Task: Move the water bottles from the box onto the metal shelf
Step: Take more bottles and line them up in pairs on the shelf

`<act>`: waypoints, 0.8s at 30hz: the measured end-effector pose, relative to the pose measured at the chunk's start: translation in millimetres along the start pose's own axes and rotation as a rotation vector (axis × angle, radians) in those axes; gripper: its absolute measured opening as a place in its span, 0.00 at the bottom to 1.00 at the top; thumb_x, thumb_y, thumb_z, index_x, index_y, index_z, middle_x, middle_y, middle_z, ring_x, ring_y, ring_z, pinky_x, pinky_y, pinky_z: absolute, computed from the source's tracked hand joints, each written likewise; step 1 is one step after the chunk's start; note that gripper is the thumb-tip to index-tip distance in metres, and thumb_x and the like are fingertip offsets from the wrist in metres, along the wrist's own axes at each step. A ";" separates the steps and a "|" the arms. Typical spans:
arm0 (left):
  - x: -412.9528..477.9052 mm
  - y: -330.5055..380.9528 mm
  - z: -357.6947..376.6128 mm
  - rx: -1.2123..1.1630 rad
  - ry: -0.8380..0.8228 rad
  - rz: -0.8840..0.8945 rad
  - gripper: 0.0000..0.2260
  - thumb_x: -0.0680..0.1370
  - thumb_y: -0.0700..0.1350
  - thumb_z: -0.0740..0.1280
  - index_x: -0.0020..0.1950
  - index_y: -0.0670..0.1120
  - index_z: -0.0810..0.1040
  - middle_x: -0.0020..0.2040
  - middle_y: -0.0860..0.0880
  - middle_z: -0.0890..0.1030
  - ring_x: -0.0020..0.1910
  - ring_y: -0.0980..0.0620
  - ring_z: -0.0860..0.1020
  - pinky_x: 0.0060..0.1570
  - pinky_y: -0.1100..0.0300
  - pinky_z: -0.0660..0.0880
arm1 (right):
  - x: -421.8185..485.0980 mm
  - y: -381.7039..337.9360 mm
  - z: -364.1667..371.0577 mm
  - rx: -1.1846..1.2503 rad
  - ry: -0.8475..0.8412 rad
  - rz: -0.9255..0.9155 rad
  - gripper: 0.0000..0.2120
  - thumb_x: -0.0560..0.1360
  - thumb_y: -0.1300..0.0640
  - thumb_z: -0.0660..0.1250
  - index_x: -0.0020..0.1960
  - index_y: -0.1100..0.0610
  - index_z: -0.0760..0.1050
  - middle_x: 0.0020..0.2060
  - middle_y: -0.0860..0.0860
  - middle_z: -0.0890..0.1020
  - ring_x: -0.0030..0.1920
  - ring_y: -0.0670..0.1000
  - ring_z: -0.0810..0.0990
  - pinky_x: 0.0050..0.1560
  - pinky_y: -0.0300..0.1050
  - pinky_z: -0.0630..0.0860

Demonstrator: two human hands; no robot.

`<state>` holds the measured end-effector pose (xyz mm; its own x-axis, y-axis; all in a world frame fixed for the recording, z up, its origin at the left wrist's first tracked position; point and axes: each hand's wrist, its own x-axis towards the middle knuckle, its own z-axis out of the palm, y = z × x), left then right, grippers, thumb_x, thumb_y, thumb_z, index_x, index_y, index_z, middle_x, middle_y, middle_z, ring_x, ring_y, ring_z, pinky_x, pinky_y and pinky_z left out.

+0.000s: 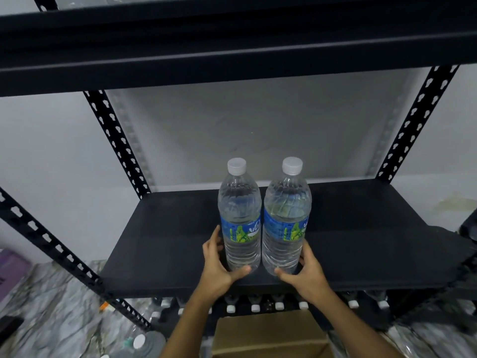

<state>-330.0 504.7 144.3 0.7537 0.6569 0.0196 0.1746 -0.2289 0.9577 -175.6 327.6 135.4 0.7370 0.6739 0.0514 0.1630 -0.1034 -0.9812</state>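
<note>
Two water bottles stood upright side by side near the front edge of the black metal shelf (pixel 361 241). The left hand (pixel 219 264) cupped the left bottle (pixel 240 215) low down, fingers curled behind; the right hand (pixel 304 272) likewise wrapped the right bottle (pixel 285 215). The cardboard box (pixel 268 337) sat below.

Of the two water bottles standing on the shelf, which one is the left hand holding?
The left hand holds the left water bottle, the one nearer the shelf's left upright; the right water bottle is in the right hand.
</note>
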 end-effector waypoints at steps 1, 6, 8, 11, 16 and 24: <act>-5.1 -2.0 6.8 0.009 0.076 0.014 0.56 0.59 0.57 0.82 0.79 0.54 0.54 0.68 0.55 0.61 0.68 0.57 0.68 0.62 0.71 0.68 | -0.2 0.2 0.4 -0.003 0.003 -0.002 0.43 0.64 0.63 0.79 0.72 0.47 0.62 0.60 0.38 0.76 0.58 0.30 0.74 0.51 0.23 0.72; -10.6 6.4 32.2 0.014 0.261 0.054 0.48 0.58 0.53 0.84 0.72 0.56 0.61 0.67 0.55 0.65 0.69 0.55 0.68 0.66 0.55 0.71 | -1.2 1.8 0.3 0.003 0.013 0.010 0.44 0.63 0.62 0.80 0.73 0.50 0.62 0.60 0.38 0.76 0.58 0.31 0.74 0.51 0.25 0.73; -7.6 6.6 34.9 -0.016 0.267 0.064 0.46 0.58 0.55 0.84 0.69 0.58 0.63 0.67 0.55 0.70 0.66 0.55 0.74 0.64 0.51 0.76 | -1.9 2.0 0.8 -0.004 0.016 0.008 0.43 0.63 0.62 0.80 0.73 0.50 0.63 0.60 0.39 0.76 0.58 0.31 0.74 0.51 0.25 0.73; -4.0 3.6 30.6 -0.034 0.251 0.036 0.43 0.59 0.53 0.84 0.68 0.58 0.67 0.64 0.55 0.76 0.61 0.57 0.78 0.59 0.53 0.79 | -1.9 1.7 0.7 -0.016 0.016 0.005 0.43 0.63 0.62 0.80 0.72 0.50 0.63 0.61 0.40 0.77 0.58 0.32 0.75 0.52 0.25 0.73; 5.2 6.5 8.4 -0.082 0.068 0.008 0.37 0.60 0.40 0.84 0.64 0.56 0.73 0.57 0.57 0.84 0.56 0.61 0.82 0.52 0.65 0.79 | -1.3 2.9 0.6 -0.026 0.024 0.019 0.43 0.62 0.61 0.80 0.72 0.50 0.63 0.61 0.41 0.77 0.59 0.32 0.75 0.52 0.25 0.72; 34.2 8.7 -26.5 -0.040 -0.206 -0.067 0.34 0.61 0.28 0.80 0.62 0.51 0.74 0.57 0.54 0.85 0.59 0.55 0.82 0.63 0.54 0.77 | -0.4 2.8 0.2 -0.019 0.040 0.036 0.43 0.62 0.64 0.81 0.72 0.53 0.64 0.59 0.42 0.78 0.56 0.31 0.76 0.51 0.25 0.73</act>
<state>-319.5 544.2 160.9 0.8555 0.5082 -0.0996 0.2064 -0.1581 0.9656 -175.5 327.2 132.6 0.7680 0.6399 0.0240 0.1480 -0.1408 -0.9789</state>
